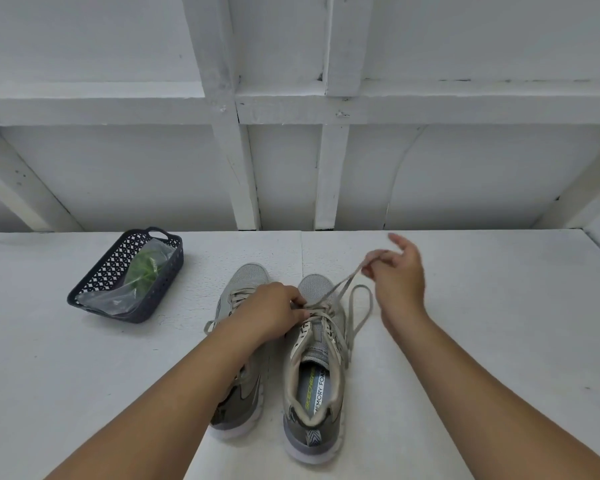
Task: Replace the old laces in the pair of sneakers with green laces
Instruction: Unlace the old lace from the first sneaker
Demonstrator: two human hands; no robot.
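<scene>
Head view: two grey sneakers stand side by side, toes away, on a white table (465, 341). The left hand (274, 311) rests on the right sneaker (314, 368), fingertips pinching its beige lace (347, 275) at the crossings. The right hand (397, 271) is raised beside the toe, thumb and forefinger pinching a pulled-out loop of that lace, other fingers spread. The left sneaker (246, 278) lies partly under the left forearm. Far left, a dark basket (118, 271) holds what looks like bagged green laces (146, 268).
</scene>
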